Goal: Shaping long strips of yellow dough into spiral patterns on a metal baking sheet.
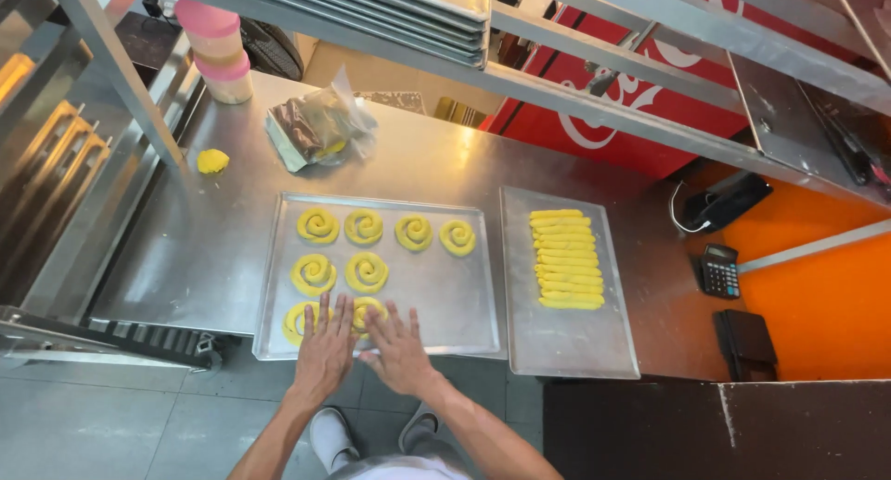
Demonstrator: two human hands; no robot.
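Left hand (325, 345) and right hand (397, 348) lie flat, fingers spread wide, holding nothing, on the near row of the baking tray (445, 304) on the steel tabletop (204, 248). Beneath them, probably 2 yellow dough spirals (299, 320), partly hidden. 6 more spirals (367, 272) sit beyond. Second tray (575, 341) with stacked dough sticks (566, 259) just beside.

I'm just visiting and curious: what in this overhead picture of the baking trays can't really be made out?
- Head view: the yellow dough spiral under the right hand is mostly covered by its fingers.
- The neighbouring yellow spiral is partly hidden by the left hand.
- The clear plastic bag has contents too blurred to identify.
- The black calculator has keys too small to read.
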